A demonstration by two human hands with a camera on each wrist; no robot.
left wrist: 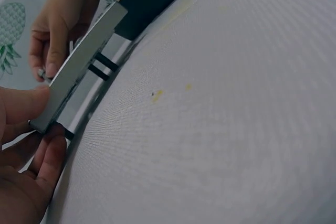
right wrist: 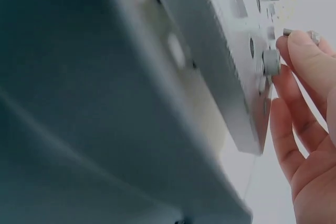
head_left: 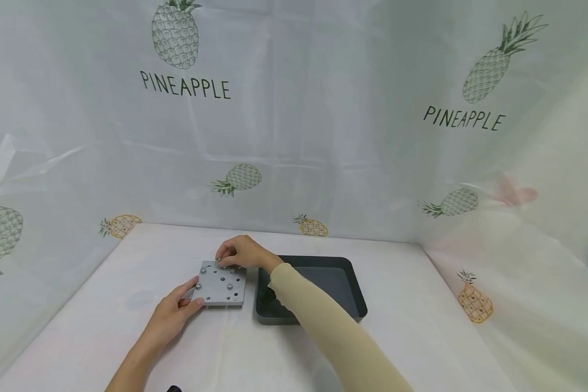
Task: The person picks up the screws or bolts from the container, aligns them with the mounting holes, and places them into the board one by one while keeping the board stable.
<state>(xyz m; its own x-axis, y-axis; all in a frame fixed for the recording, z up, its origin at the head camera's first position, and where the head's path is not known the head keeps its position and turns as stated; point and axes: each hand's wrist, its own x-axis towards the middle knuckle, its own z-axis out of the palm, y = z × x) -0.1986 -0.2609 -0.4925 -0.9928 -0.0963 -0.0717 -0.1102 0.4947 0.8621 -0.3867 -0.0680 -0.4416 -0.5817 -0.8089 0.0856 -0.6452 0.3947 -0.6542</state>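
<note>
A square metal plate (head_left: 216, 289) with several holes and bolts in its top lies left of centre on the table. At its left edge, my left hand (head_left: 170, 317) holds the plate, thumb above and fingers underneath in the left wrist view. My right hand (head_left: 245, 251) is over the plate's far edge. In the right wrist view, its thumb and index finger pinch a small metal bolt (right wrist: 314, 36), partly covered by the fingertips. A cylindrical bolt head (right wrist: 271, 62) stands on the plate beside those fingers. Short dark legs (left wrist: 106, 61) show beneath the plate.
A dark shallow tray (head_left: 359, 296) stands just right of the plate, with the right forearm (head_left: 323, 326) crossing over it. Behind the white-covered table hangs a pineapple-print curtain (head_left: 294, 120). A small dark object (head_left: 174, 389) shows at the bottom edge.
</note>
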